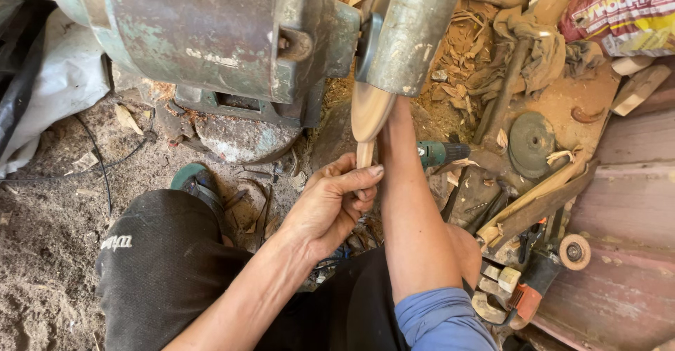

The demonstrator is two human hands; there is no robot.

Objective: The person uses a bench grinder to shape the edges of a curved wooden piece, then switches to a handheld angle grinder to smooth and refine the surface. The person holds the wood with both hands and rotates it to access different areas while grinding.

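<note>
While the person sits low on the sandy floor [49, 252] with dark trousers [162, 267] and a blue sleeve [436, 319] nearest the camera, the left hand [330, 203] is clenched around the lower handle of a wooden spoon [367, 122], fingers wrapped over it and thumb along the top. The right forearm runs up beside the spoon, touching it or nearly so, and passes behind a metal guard [408, 35]; the right hand is hidden there, so I cannot tell how it grips. The spoon stands nearly upright, its broad pale bowl rising to the guard's lower edge. A green sandal [193, 181] shows by the left knee. To the right lie an angle grinder [541, 281] with its disc, wooden slats [534, 200], a green drill [439, 153] and a round grey disc [531, 140]. Farther off, a worn green motor [211, 35] fills the top, with wood shavings [457, 63], rags [534, 49] and a printed bag [626, 14] behind.
</note>
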